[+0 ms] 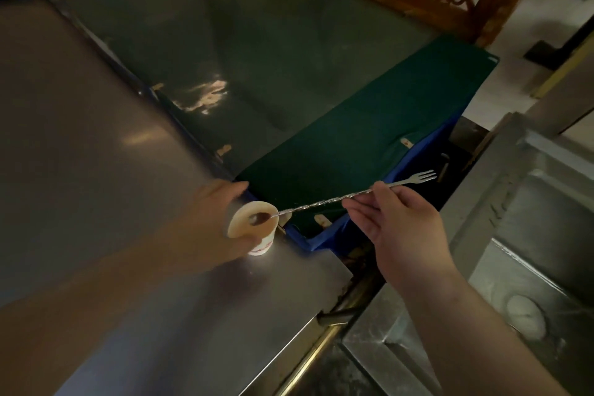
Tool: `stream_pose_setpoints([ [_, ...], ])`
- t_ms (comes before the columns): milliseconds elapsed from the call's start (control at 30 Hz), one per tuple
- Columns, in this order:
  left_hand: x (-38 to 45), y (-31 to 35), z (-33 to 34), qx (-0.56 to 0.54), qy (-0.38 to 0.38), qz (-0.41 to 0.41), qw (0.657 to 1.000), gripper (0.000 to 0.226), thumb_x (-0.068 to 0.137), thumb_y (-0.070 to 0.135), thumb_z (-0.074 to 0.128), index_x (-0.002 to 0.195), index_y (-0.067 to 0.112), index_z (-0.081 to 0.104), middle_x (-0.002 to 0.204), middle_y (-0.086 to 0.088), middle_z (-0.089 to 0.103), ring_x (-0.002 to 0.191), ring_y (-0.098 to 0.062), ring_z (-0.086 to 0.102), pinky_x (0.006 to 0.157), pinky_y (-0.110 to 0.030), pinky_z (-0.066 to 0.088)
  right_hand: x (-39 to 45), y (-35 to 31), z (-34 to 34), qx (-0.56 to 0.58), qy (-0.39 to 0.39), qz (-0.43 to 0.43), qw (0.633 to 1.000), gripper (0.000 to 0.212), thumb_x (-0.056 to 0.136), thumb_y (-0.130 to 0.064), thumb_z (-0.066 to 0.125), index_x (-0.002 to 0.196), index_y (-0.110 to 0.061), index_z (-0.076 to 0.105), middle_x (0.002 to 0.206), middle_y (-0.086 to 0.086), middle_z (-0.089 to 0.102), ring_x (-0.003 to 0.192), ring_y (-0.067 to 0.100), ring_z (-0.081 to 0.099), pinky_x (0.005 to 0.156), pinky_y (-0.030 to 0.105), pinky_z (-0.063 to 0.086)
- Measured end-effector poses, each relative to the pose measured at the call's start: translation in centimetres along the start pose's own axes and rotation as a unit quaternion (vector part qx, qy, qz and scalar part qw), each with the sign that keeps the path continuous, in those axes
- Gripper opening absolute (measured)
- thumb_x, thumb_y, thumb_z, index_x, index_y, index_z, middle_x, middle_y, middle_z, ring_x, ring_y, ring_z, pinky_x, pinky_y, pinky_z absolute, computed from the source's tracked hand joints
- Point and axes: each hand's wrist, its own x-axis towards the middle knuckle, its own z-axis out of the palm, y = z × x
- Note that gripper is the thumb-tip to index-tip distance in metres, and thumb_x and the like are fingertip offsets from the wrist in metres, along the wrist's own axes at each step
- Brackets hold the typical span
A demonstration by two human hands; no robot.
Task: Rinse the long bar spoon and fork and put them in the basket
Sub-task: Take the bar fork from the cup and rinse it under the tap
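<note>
A long twisted metal bar spoon [324, 201] has a spoon bowl at one end and a small fork at the other. My right hand [398, 222] pinches its shaft near the fork end, which points right. The spoon bowl rests at the mouth of a small white paper cup [254, 225] with brownish liquid inside. My left hand [212, 222] wraps around the cup from the left and tilts it on the steel counter. No basket is in view.
The steel counter [96, 154] fills the left. A steel sink [520, 283] with a round drain plug lies at the lower right. A blue bin covered with green cloth [369, 138] stands behind the cup. A carved wooden frame is at the top.
</note>
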Motion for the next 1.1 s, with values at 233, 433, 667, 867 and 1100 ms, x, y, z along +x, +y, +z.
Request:
stream_pose_setpoints([
  [233,0.0,6.6,0.9,-0.184,0.080,-0.034,0.979,0.020,0.089,0.018,0.060,0.101,0.031,0.067,0.092,0.013,0.069,0.080,0.007,0.061,0.065,-0.007,0.041,-0.6,-2.3,-5.3,0.091,0.019,-0.012,0.996,0.024,0.099,-0.017,0.056,0.089,0.004,0.062,0.088,0.023,0.076,0.085,0.028,0.077,0.068,0.027,0.061],
  [433,1.9,15.3,5.0,-0.319,0.015,-0.063,0.945,0.017,0.088,0.019,0.061,0.082,0.028,0.074,0.078,0.009,0.077,0.064,-0.001,0.066,0.062,-0.024,0.045,-0.8,-5.8,-13.7,0.163,0.063,-0.057,0.983,0.017,0.099,-0.008,0.053,0.087,0.002,0.058,0.074,0.016,0.073,0.084,0.031,0.077,0.069,0.029,0.061],
  [667,3.9,28.9,13.8,-0.450,-0.084,-0.069,0.887,0.008,0.085,0.011,0.066,0.086,0.015,0.072,0.078,-0.003,0.077,0.057,-0.003,0.058,0.054,-0.021,0.037,-2.2,-9.4,-28.3,0.192,0.158,-0.078,0.965,0.019,0.099,-0.016,0.055,0.090,0.000,0.062,0.075,0.012,0.077,0.088,0.029,0.076,0.074,0.032,0.062],
  [867,4.7,39.5,21.1,-0.470,-0.157,-0.061,0.866,0.011,0.086,0.004,0.064,0.083,0.014,0.068,0.067,0.001,0.074,0.053,-0.004,0.056,0.054,-0.022,0.035,-2.8,-10.3,-39.9,0.211,0.228,-0.083,0.947,0.019,0.099,-0.018,0.056,0.096,-0.002,0.066,0.088,0.017,0.078,0.092,0.029,0.076,0.073,0.031,0.061],
  [1100,6.0,49.1,29.9,-0.449,-0.215,-0.059,0.865,0.013,0.087,0.006,0.063,0.082,0.017,0.067,0.064,0.003,0.073,0.050,-0.001,0.054,0.052,-0.019,0.032,-2.6,-9.8,-50.7,0.239,0.305,-0.089,0.918,0.019,0.099,-0.017,0.055,0.091,-0.004,0.066,0.085,0.015,0.078,0.092,0.028,0.076,0.071,0.032,0.062],
])
